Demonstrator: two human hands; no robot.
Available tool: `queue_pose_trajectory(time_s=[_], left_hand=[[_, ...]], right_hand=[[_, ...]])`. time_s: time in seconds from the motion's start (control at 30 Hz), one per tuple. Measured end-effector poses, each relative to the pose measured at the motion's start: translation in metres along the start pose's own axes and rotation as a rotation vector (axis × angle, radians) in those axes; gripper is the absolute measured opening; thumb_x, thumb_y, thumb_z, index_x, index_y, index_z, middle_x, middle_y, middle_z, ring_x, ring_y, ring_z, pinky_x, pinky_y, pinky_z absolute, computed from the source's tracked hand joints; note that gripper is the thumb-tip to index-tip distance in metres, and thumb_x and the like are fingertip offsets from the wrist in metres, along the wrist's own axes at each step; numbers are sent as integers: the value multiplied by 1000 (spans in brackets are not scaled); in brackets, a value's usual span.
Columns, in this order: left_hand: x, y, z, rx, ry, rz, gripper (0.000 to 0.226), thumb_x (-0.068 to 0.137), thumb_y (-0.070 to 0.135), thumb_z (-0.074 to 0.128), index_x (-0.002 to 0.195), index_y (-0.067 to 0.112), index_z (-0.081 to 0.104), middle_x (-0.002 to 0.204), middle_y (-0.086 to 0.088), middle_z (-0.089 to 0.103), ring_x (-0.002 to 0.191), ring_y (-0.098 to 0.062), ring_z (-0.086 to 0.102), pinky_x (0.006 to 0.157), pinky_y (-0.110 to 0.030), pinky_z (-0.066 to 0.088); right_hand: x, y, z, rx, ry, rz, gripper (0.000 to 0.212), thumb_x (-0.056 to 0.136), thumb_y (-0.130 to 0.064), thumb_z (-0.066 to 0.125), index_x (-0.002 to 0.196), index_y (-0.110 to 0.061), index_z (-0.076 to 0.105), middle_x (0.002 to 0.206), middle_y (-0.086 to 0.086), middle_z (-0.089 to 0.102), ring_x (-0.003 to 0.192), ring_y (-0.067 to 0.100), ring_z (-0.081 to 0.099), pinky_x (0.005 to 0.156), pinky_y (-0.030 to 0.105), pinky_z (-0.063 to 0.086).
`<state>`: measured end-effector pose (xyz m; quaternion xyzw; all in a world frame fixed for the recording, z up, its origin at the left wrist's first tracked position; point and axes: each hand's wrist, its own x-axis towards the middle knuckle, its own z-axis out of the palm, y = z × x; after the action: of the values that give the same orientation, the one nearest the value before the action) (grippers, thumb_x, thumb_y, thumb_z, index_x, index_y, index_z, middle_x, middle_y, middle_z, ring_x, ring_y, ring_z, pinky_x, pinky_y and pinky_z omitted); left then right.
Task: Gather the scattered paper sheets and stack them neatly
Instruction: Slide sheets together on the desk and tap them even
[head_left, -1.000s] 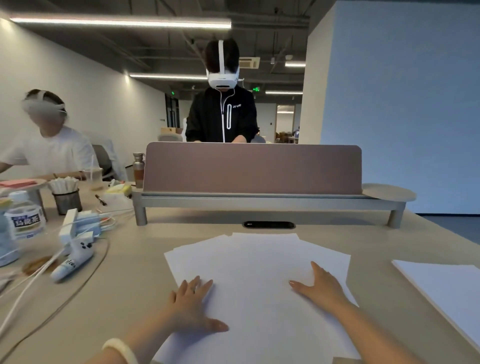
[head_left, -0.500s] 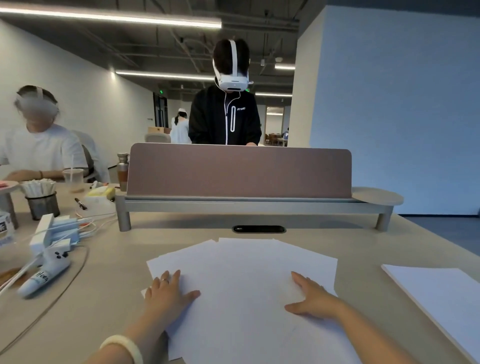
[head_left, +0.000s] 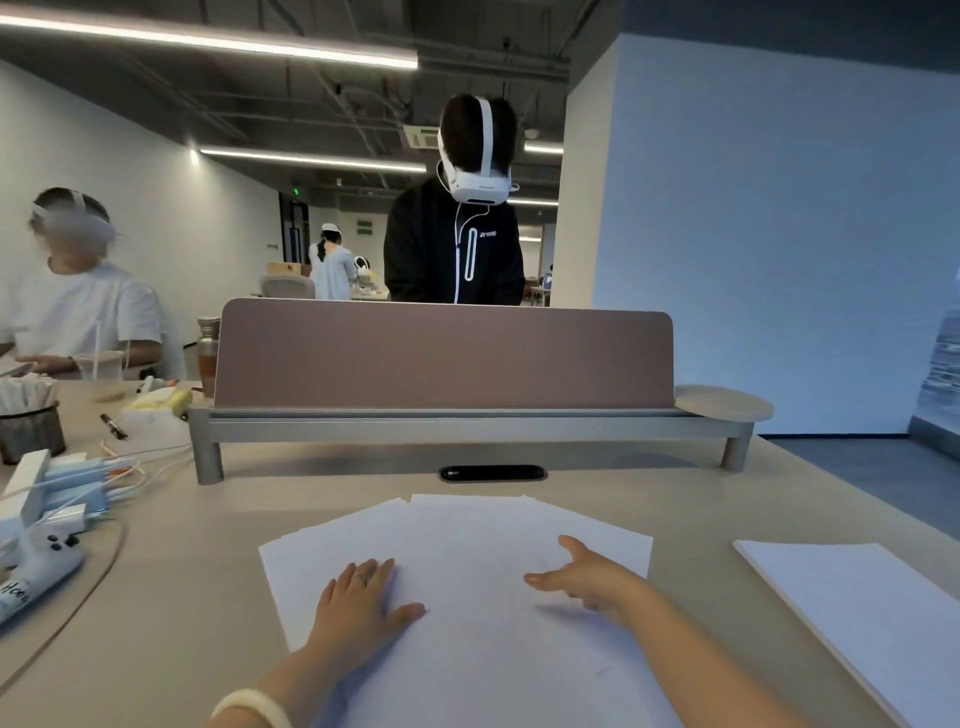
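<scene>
Two hands (head_left: 363, 605) (head_left: 589, 579), two paper piles (head_left: 467, 540) (head_left: 857, 613), one desk divider (head_left: 441, 353).

Dimmish office w/ ceiling strip lights (head_left: 208, 42) overhead, soft shadows, fisheye warp at edges.

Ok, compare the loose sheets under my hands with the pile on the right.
The loose sheets lie askew, corners staggered; the right pile has flush edges. The left hand lies flat on the loose sheets, the right hand over them; nothing touches the right pile. Both are white paper on the table.
</scene>
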<state>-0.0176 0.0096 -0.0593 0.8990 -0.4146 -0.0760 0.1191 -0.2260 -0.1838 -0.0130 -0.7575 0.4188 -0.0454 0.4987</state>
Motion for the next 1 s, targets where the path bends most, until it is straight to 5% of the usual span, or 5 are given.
queue_pose_trajectory(time_s=[0.3, 0.43, 0.57, 0.7, 1.0], left_hand=[[-5, 4, -5, -58, 19, 7, 154, 15, 97, -17, 150, 30, 11, 159, 0, 9, 147, -21, 11, 119, -37, 11], [-5, 6, -4, -92, 37, 20, 150, 18, 99, -12, 150, 30, 11, 159, 0, 9, 147, -20, 12, 119, -35, 12], [-9, 13, -3, -162, 11, 44, 135, 34, 99, 7, 150, 29, 12, 159, 1, 10, 146, -19, 11, 119, -33, 14], [-13, 15, -3, -259, 48, 71, 83, 84, 64, 47, 150, 27, 13, 158, 2, 10, 146, -19, 12, 118, -32, 16], [-20, 5, -17, -672, 171, -120, 89, 80, 43, 68, 149, 16, 19, 154, -9, 23, 141, -27, 26, 115, -39, 24]], right_hand=[[-13, -7, 7, 375, -57, 122, 94, 71, -21, 81, 146, -22, 25, 127, 7, 47, 87, 17, 55, 59, 25, 50], [-17, -12, 11, 295, -38, 117, 74, 77, -17, 76, 139, -4, 36, 101, 10, 53, 82, 22, 53, 66, 27, 48], [-23, -17, 23, 134, -111, 77, 20, 79, -15, 74, 91, -8, 61, 88, 6, 66, 77, 19, 64, 76, 31, 54], [-18, -16, 37, -118, -32, 33, 29, 79, -22, 71, 98, -15, 51, 118, 9, 63, 109, 25, 62, 90, 34, 51], [-19, 1, 15, -15, 324, -109, 15, 87, -14, 58, 98, -13, 48, 111, 10, 61, 87, 20, 54, 73, 24, 41]])
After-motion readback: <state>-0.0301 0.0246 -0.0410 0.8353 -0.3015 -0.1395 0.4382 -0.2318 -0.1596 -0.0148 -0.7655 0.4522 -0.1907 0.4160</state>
